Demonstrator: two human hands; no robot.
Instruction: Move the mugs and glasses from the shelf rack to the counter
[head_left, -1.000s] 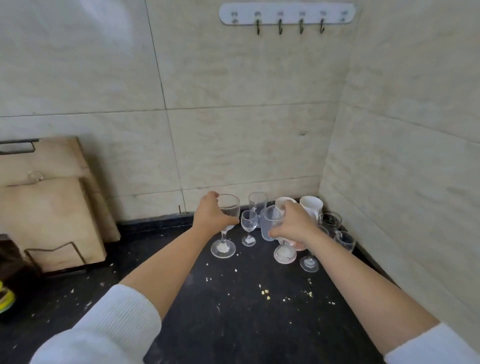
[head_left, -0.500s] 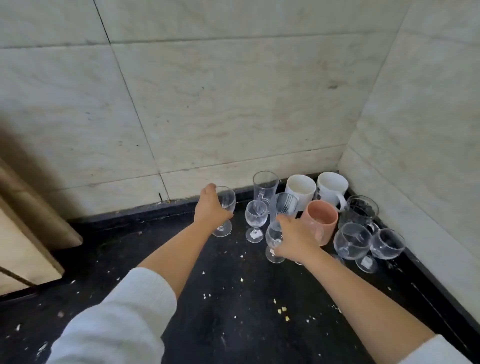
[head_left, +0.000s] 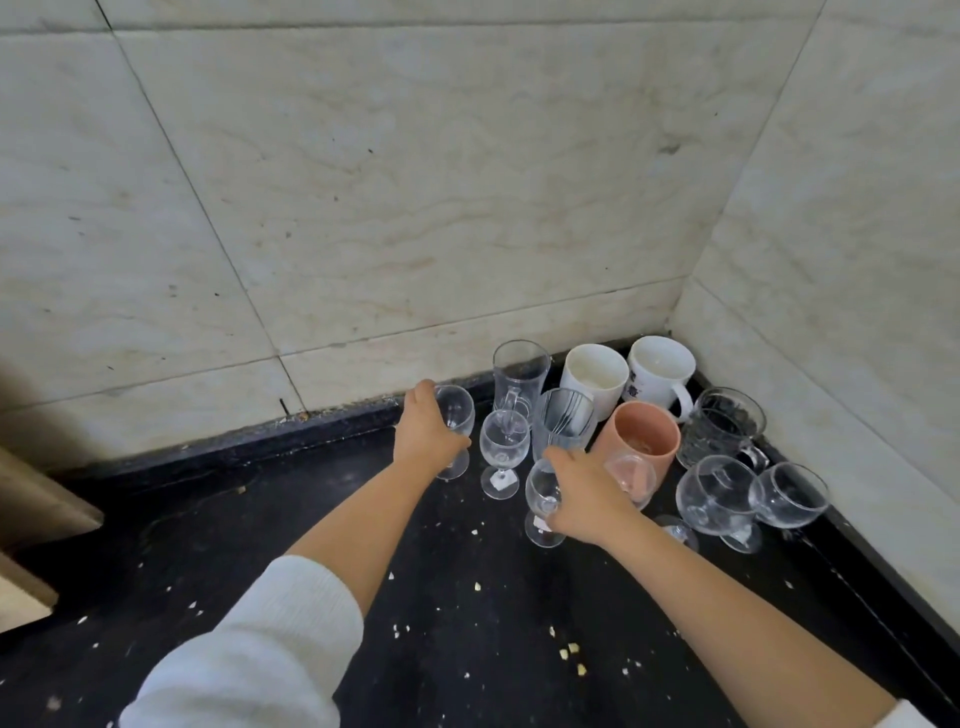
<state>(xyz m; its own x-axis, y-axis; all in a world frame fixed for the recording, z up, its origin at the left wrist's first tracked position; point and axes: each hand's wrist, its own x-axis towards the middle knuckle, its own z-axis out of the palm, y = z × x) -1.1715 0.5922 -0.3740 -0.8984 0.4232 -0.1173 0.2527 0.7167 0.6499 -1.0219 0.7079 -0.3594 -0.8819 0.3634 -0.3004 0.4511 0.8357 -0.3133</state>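
Head view, both hands (head_left: 427, 435) (head_left: 587, 493) gripping stemmed glasses (head_left: 458, 415) (head_left: 540, 499), mugs (head_left: 641, 441) crowding behind, crumbs (head_left: 571, 649) on counter (head_left: 260, 545)

1. Left hand (head_left: 427, 435) grips a stemmed glass (head_left: 457, 415) near the worktop's (head_left: 363, 545) back edge.
2. Right hand (head_left: 587, 496) holds a second stemmed glass (head_left: 540, 499).
3. Mugs and glasses crowd the back right corner.

Soft, even light on your corner

You get pale glints on the glassware (head_left: 719, 493), a dark shadow at the left edge, wide-angle bending of tile lines, and slight softness throughout.
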